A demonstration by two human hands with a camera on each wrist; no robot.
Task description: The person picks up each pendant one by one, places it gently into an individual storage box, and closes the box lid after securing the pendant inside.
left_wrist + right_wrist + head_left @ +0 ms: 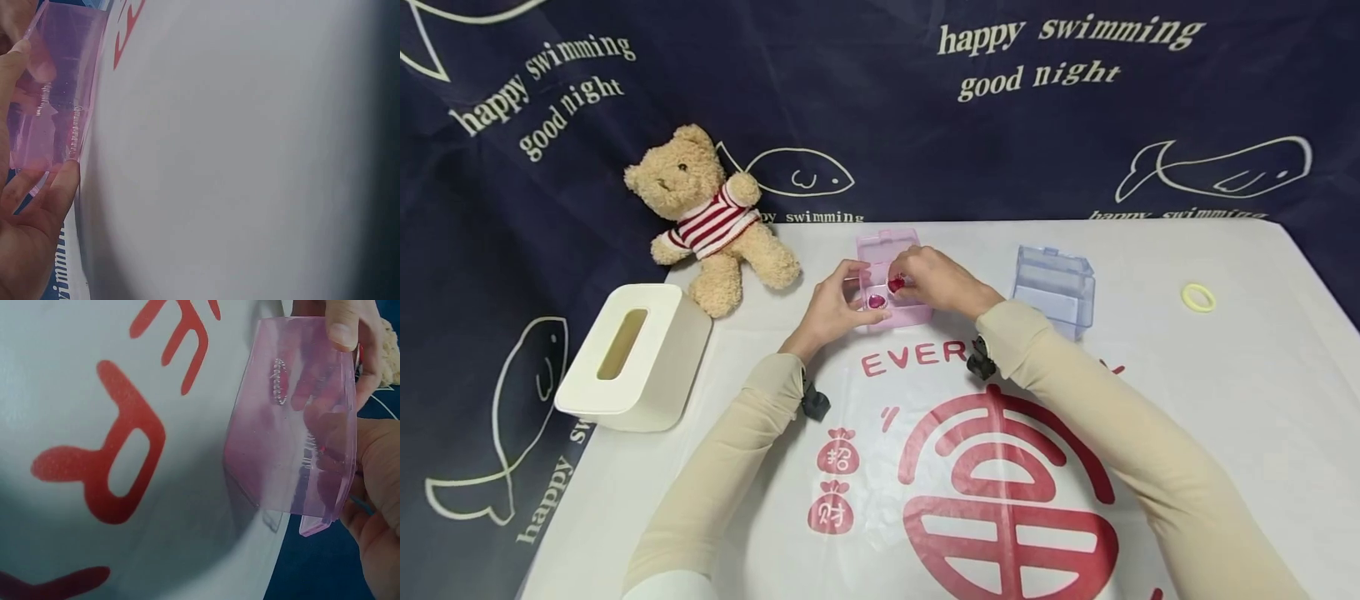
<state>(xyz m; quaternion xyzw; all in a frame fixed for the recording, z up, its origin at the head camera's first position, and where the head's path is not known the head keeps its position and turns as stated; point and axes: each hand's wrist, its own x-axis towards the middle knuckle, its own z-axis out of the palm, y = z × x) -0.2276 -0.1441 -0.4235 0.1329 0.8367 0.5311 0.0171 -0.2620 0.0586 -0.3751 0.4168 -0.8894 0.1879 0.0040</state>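
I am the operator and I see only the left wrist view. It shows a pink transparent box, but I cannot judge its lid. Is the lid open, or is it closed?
Observer: It is open; in the head view, the lid stands raised at the far side of the pink transparent box.
Operator: Thank you. I would also like to know, what is being pinched there?
Observer: The right hand pinches a red ornament that looks like a gem.
Operator: And which object lies farthest to the right?
Observer: A pale yellow ring, to the right of the blue transparent box.
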